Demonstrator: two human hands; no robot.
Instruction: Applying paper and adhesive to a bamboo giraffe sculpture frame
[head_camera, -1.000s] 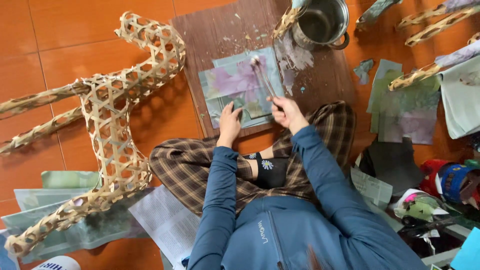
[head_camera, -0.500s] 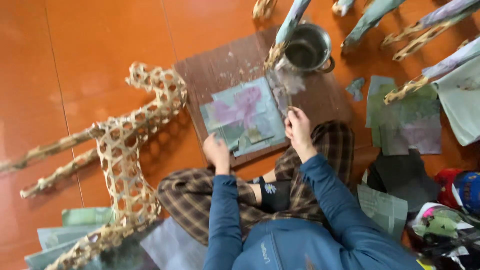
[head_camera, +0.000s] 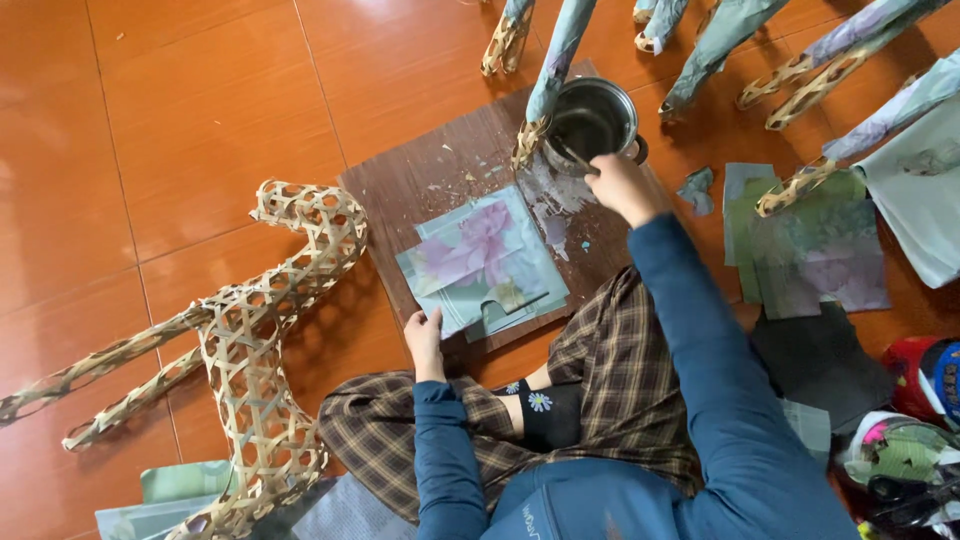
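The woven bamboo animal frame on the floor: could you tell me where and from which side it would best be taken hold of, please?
Probably by the trunk of the woven bamboo frame, coming from above. It lies on its side on the tiled floor, so the broad open lattice faces up and fingers could hook through the gaps. The thin legs and neck look less sturdy. The left hand is nearest, resting on the paper sheet.

Pink-flowered paper sheets (head_camera: 480, 262), brown board (head_camera: 420, 185), plaid trousers (head_camera: 620, 400), orange floor (head_camera: 200, 110).
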